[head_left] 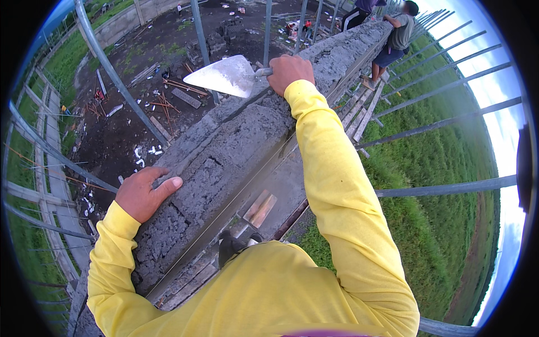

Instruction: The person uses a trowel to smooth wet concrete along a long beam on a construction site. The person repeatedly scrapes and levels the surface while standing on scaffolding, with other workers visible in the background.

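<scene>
My right hand (290, 74) is closed round the handle of a pointed trowel (224, 76). The broad, pale metal blade points left, above the far edge of the wall. Grey mortar (219, 151) covers the wall top, rough and cracked in places, with a raised ledge along the far side. Farther left, my left hand (143, 194) rests on the wall's far edge, thumb spread away from the forefinger; the other fingers are mostly hidden. A thin string (216, 223) runs along the wall's near edge.
Metal bars (120, 84) rise beyond the wall, and others (449, 185) project over grass at right. Below me are scaffold planks (193, 281) and a wooden block (260, 209). Two people (400, 33) are at the wall's far end. Dark ground with scattered debris lies far below.
</scene>
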The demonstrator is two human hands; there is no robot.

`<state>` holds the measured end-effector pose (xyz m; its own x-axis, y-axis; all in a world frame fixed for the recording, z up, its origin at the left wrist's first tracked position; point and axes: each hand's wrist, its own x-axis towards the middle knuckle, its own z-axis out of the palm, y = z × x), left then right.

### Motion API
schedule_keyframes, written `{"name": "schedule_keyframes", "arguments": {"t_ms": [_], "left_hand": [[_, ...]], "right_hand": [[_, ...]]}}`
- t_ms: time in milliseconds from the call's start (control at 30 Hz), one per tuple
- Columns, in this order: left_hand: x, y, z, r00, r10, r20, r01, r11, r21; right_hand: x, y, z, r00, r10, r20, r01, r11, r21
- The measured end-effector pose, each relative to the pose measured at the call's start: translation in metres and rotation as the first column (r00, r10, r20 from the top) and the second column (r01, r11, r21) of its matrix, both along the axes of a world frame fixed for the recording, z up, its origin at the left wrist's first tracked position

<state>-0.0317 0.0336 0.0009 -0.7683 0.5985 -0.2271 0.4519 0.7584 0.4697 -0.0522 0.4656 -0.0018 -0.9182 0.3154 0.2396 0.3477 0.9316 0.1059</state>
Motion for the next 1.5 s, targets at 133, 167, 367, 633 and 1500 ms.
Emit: {"name": "schedule_keyframes", "arguments": {"t_ms": [133, 167, 367, 633, 1500], "left_hand": [[-0.0001, 0.0005, 0.0003, 1.000, 0.003, -0.004, -0.003, 1.000, -0.007], [-0.0001, 0.0006, 0.0003, 1.000, 0.002, 0.007, -0.002, 1.000, 0.001], [-0.0003, 0.0005, 0.0001, 1.000, 0.008, 0.012, -0.007, 1.000, -0.008], [0.0003, 0.0003, 0.0007, 1.000, 0.004, -0.009, -0.004, 1.000, -0.015], [0.0001, 0.0003, -0.0001, 1.000, -0.006, -0.009, 0.006, 1.000, 0.017]], "right_hand": [[0.0003, 0.0003, -0.0010, 1.000, 0.005, -0.009, -0.004, 1.000, 0.013], [0.0002, 0.0004, -0.0011, 1.000, 0.007, -0.010, -0.007, 1.000, 0.013], [0.0001, 0.0004, -0.0012, 1.000, 0.005, -0.014, -0.005, 1.000, 0.011], [0.0007, 0.0002, -0.0004, 1.000, 0.003, -0.010, -0.003, 1.000, 0.000], [-0.0006, 0.0010, -0.0017, 1.000, -0.005, -0.002, 0.005, 1.000, 0.009]]}}
